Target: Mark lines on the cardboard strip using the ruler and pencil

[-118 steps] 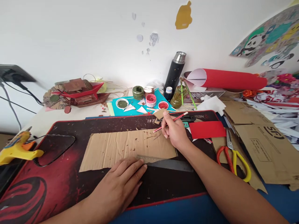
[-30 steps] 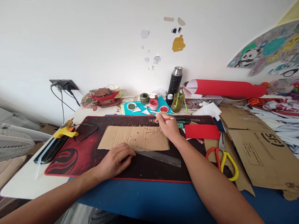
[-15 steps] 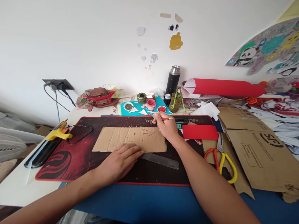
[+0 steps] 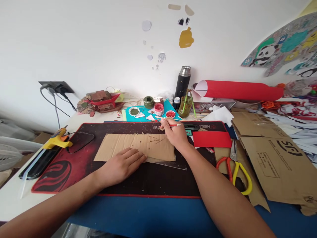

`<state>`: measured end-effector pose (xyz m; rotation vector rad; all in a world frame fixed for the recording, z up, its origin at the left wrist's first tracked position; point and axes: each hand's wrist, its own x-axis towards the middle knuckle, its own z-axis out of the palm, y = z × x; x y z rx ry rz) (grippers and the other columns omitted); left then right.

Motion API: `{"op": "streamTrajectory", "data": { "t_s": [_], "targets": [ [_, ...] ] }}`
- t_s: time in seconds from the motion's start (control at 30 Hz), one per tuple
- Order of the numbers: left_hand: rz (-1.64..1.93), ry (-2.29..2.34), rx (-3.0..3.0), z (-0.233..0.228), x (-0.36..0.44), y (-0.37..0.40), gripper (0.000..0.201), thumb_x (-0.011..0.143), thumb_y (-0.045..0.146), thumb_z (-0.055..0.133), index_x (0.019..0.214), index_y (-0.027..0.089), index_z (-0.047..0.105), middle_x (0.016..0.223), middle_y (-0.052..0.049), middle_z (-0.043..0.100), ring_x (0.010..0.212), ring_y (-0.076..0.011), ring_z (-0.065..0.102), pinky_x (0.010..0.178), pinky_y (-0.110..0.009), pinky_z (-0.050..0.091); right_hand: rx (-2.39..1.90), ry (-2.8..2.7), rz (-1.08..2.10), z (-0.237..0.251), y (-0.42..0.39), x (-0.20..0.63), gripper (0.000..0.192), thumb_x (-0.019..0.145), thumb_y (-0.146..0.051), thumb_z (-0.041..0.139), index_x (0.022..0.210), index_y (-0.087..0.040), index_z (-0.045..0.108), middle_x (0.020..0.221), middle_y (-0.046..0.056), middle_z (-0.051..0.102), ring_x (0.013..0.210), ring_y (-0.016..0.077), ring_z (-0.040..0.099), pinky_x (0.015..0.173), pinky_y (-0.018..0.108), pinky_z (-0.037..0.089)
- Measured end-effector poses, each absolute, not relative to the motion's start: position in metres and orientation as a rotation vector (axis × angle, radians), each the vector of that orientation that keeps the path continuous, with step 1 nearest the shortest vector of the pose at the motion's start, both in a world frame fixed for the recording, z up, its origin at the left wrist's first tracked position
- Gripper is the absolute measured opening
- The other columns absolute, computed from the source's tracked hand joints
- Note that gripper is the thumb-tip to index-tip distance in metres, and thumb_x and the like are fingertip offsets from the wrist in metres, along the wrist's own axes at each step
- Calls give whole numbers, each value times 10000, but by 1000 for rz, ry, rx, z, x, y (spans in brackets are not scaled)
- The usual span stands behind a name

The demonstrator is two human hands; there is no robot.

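A rectangular piece of brown cardboard (image 4: pixel 123 143) with dark specks and marks lies on the dark desk mat (image 4: pixel 158 185). My left hand (image 4: pixel 122 165) rests flat on its front edge, fingers stretched out and holding nothing. From beneath that edge sticks out a clear ruler (image 4: pixel 174 164), mostly hidden. My right hand (image 4: pixel 174 134) is closed on a thin red-and-white pencil (image 4: pixel 176 125), above the right end of the cardboard. The pencil's tip is hard to make out.
On the left stands a yellow glue gun (image 4: pixel 58 140) with a cord. To the right are scissors (image 4: pixel 234 168), red card (image 4: pixel 211 139) and a larger cardboard sheet (image 4: pixel 282 165). Paint pots (image 4: pixel 158 109), a brush jar (image 4: pixel 185 107) and a black flask (image 4: pixel 182 84) line the back.
The cardboard has slid slightly left and now covers most of the ruler. My left hand has shifted left with it. The right hand keeps the pencil nearly in place, and the view has tilted a little.
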<state>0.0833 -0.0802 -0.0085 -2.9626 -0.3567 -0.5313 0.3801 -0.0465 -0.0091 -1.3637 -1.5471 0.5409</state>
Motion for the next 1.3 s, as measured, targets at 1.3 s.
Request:
{"op": "streamTrajectory", "data": {
  "t_s": [1.3],
  "targets": [
    [-610, -526, -2878, -2, 54, -68, 280, 1136, 176, 497, 1324, 188, 704, 1128, -84, 808, 1012, -228, 748, 905, -364, 627, -1385, -1485, 729, -15, -51, 368, 663, 1056, -822, 489, 772, -263, 704, 487, -10, 566, 511, 221, 648, 533, 325, 470]
  ]
}}
